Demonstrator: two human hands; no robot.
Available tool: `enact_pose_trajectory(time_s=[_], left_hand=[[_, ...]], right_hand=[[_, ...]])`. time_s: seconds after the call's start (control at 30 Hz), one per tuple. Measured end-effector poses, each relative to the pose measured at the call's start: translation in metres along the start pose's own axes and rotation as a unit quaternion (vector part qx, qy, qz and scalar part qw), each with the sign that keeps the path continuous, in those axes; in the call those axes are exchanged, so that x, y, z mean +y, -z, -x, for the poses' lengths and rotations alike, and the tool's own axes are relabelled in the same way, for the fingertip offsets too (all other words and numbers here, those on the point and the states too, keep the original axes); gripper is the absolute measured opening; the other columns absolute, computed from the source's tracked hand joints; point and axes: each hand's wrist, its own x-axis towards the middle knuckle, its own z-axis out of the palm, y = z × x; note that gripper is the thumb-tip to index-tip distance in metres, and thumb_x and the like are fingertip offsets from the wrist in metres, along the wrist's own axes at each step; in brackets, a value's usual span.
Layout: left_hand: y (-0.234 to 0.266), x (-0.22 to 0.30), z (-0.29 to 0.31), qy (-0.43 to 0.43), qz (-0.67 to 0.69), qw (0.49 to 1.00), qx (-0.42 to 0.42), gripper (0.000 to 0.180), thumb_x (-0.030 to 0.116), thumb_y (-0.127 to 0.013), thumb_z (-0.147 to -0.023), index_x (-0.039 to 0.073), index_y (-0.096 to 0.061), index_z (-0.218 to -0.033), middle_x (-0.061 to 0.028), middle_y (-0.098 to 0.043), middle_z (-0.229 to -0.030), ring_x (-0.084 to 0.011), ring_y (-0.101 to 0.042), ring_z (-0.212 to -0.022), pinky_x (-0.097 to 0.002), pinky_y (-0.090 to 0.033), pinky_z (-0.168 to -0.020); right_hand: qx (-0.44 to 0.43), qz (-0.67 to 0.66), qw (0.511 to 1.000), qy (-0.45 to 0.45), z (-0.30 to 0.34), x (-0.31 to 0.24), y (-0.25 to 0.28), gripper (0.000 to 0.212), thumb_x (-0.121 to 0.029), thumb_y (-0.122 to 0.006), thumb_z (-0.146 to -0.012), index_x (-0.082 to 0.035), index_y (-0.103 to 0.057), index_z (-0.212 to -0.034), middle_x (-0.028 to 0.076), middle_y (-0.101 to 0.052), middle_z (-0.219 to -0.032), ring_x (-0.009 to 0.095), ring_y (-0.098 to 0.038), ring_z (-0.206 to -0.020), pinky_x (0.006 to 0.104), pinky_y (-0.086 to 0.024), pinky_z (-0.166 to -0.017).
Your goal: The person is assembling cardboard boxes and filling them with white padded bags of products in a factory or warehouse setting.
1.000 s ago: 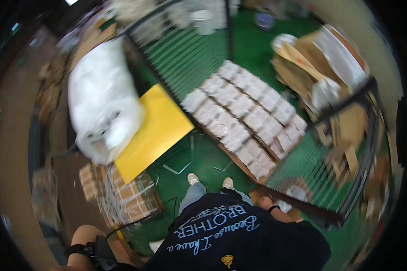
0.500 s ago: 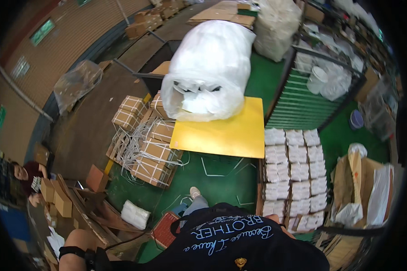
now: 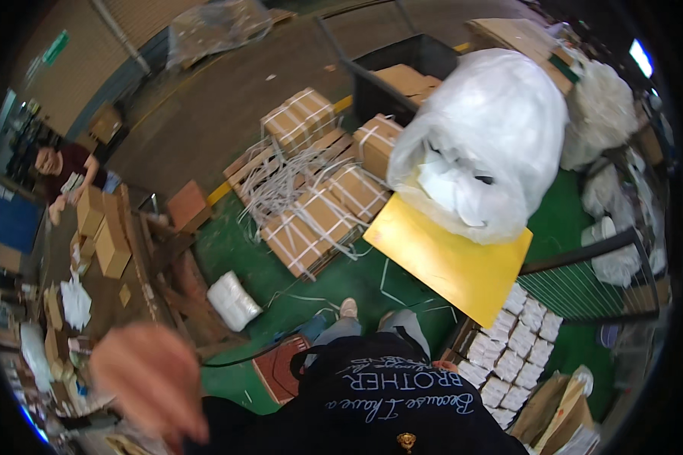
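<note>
My left hand is raised at the lower left, over the near end of a wooden workbench. Motion smears its fingers, and I make out nothing in it. Only a small part of my right hand shows, close to my dark apron; its fingers are mostly hidden. Beside it are rows of white bundles. On the bench lie brown cardboard boxes and a crumpled white sheet.
A big white plastic sack rests on a yellow board ahead. Strapped cartons and tangled white straps lie on a pallet. A white wrapped bundle and a reddish crate are near my feet. A co-worker stands beyond the bench.
My view has swung left, so the sack and yellow board now appear farther right. My left hand has risen into fuller view near the bench. More of the bench shows.
</note>
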Motion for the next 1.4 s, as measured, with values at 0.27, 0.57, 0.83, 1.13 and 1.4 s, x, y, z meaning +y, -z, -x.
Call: enact_pose_trajectory(time_s=[0.27,0.57,0.83,1.13,1.4], left_hand=[[-0.049,-0.104,0.115,0.186,-0.126,0.772,0.594,0.015,0.006,-0.068,-0.075,-0.002,-0.056,-0.073,-0.015,-0.06,-0.069,-0.0167,-0.055,-0.054,-0.0266,-0.045,-0.049],[-0.018,-0.14,0.088,0.171,-0.194,0.778,0.572,0.014,-0.004,-0.051,-0.075,0.006,-0.043,-0.08,-0.0045,-0.047,-0.072,-0.0129,-0.046,-0.068,-0.0253,-0.038,-0.063],[0.084,-0.149,0.114,0.352,-0.205,0.749,0.523,0.019,-0.003,-0.064,-0.074,0.003,-0.053,-0.088,0.0,-0.05,-0.079,-0.0086,-0.049,-0.075,-0.0218,-0.039,-0.07],[0.306,-0.239,0.212,0.393,-0.072,0.83,0.388,0.01,0.003,-0.065,-0.079,0.004,-0.055,-0.079,0.0011,-0.055,-0.08,-0.0058,-0.05,-0.072,-0.0197,-0.041,-0.064],[0.334,-0.449,0.165,0.456,0.064,0.868,0.186,0.017,0.016,-0.063,-0.084,0.004,-0.059,-0.095,0.0001,-0.058,-0.083,-0.0071,-0.054,-0.077,-0.0221,-0.045,-0.068]], right_hand=[[-0.046,0.17,0.982,0.074,-0.09,0.0,0.094,0.018,-0.009,-0.053,-0.081,0.005,-0.062,-0.087,0.011,-0.064,-0.073,0.019,-0.062,-0.063,0.0287,-0.047,-0.056],[0.048,0.016,0.998,-0.03,-0.138,-0.089,0.076,0.018,0.006,-0.039,-0.074,-0.002,-0.055,-0.071,0.006,-0.047,-0.051,0.015,-0.046,-0.041,0.0277,-0.036,-0.037],[0.014,0.101,0.993,0.059,-0.151,-0.148,-0.045,0.015,-0.013,-0.056,-0.082,-0.003,-0.056,-0.07,0.004,-0.051,-0.052,0.014,-0.048,-0.043,0.0262,-0.037,-0.04],[-0.038,0.379,0.891,0.248,-0.261,-0.311,-0.26,0.017,-0.02,-0.061,-0.078,-0.004,-0.063,-0.083,0.013,-0.064,-0.075,0.026,-0.062,-0.069,0.0354,-0.049,-0.064],[-0.003,0.197,0.922,0.334,-0.367,-0.455,-0.336,0.022,-0.02,-0.061,-0.081,-0.001,-0.061,-0.092,0.016,-0.062,-0.083,0.028,-0.062,-0.077,0.035,-0.049,-0.07]])
